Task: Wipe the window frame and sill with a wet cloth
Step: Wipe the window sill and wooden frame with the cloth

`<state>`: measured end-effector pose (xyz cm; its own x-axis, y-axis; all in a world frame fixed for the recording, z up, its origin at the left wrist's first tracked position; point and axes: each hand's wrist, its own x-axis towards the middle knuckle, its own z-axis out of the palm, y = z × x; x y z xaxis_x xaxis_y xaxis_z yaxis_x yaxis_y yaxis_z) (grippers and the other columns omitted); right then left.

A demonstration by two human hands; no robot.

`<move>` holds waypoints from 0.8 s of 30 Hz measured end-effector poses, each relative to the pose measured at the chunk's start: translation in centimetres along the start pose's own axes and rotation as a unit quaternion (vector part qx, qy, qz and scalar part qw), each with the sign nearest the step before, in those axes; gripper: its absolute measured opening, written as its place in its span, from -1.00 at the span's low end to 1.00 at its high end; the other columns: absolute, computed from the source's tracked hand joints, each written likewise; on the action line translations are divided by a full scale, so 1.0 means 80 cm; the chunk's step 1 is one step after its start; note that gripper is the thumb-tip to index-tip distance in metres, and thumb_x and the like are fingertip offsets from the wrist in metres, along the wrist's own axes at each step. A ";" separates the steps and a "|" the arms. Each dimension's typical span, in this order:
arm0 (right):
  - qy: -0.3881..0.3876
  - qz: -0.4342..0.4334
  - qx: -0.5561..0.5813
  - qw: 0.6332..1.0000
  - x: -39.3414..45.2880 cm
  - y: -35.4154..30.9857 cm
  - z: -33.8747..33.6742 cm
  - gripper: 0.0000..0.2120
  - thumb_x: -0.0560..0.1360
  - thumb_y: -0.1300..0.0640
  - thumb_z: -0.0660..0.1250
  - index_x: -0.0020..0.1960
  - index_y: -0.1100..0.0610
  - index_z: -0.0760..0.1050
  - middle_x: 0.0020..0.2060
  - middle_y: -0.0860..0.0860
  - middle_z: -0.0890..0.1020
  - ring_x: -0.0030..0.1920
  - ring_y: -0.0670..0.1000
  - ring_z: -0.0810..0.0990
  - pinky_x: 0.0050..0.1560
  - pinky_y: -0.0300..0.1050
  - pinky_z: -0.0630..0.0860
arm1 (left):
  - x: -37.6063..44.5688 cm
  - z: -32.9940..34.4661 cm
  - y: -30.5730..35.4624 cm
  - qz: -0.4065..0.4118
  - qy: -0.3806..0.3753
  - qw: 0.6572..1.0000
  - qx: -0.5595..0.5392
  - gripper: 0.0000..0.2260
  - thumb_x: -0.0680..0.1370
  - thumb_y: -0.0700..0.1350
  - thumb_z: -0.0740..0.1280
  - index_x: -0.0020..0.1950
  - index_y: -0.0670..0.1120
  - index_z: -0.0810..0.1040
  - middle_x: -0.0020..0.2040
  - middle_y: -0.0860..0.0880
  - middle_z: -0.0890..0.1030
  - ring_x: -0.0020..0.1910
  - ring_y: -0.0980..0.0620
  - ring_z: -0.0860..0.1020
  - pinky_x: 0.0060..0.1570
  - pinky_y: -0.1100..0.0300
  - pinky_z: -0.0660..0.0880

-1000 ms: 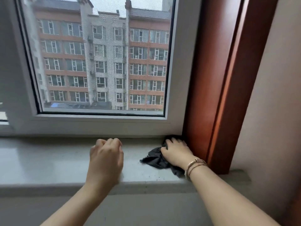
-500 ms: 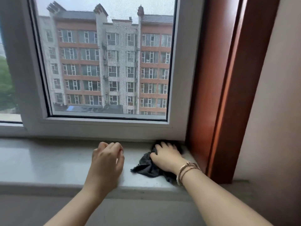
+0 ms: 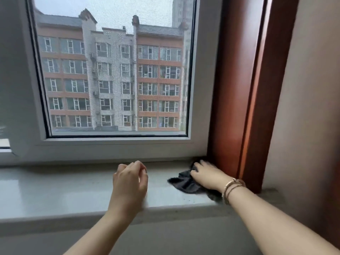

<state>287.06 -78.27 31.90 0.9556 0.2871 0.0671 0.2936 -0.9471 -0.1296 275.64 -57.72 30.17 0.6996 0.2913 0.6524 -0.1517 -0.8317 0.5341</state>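
Note:
A dark grey cloth [image 3: 185, 184] lies bunched on the pale stone sill [image 3: 55, 188], at its right end by the corner. My right hand [image 3: 208, 176] lies on top of the cloth and presses it down, fingertips reaching into the corner where the white window frame [image 3: 114, 150] meets the reddish wooden trim [image 3: 237, 89]. Two bracelets sit on that wrist. My left hand [image 3: 129, 183] rests on the middle of the sill with fingers loosely curled and holds nothing. Part of the cloth is hidden under my right hand and wrist.
The window pane with its insect screen [image 3: 114, 70] looks out on apartment buildings. A beige wall [image 3: 312, 107] stands right of the wooden trim. The sill runs on to the left, and its front edge drops to a plain wall below.
My right hand has pushed the cloth a little deeper into the right corner. My left hand has stayed in place and its fingers have loosened slightly. The view has tilted upward.

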 end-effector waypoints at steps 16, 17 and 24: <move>0.012 -0.193 0.006 0.981 -0.010 -0.111 0.016 -0.60 0.60 0.02 0.02 0.36 0.17 0.32 0.39 0.15 0.30 0.42 0.14 0.19 0.44 -0.03 0.06 | 0.032 -0.032 -0.045 -0.141 -0.060 0.986 -0.059 -0.82 0.50 -0.18 0.24 -0.24 0.04 0.54 -0.28 0.05 0.61 -0.11 -0.05 0.55 -0.05 0.00 0.51; 0.005 -0.174 -0.003 0.985 -0.015 -0.089 0.010 -0.59 0.61 0.03 0.01 0.40 0.16 0.28 0.43 0.15 0.25 0.45 0.12 0.15 0.46 -0.04 0.04 | 0.031 -0.029 -0.041 -0.136 -0.064 0.987 -0.064 -0.83 0.50 -0.19 0.24 -0.23 0.02 0.54 -0.27 0.04 0.61 -0.10 -0.05 0.54 -0.05 0.00 0.50; 0.015 -0.061 -0.024 0.998 -0.052 0.011 -0.001 -0.60 0.62 0.02 -0.05 0.32 0.21 0.29 0.34 0.19 0.30 0.42 0.19 0.19 0.43 0.02 0.10 | 0.019 -0.024 -0.019 -0.110 -0.073 0.987 -0.089 -0.83 0.52 -0.21 0.24 -0.21 -0.03 0.57 -0.27 0.01 0.62 -0.21 0.03 0.54 -0.27 0.15 0.43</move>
<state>283.33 -80.34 31.57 0.9111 0.3977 0.1088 0.4062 -0.9110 -0.0717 275.63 -55.14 31.41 0.8204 0.3738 0.4327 -0.0960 -0.6561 0.7486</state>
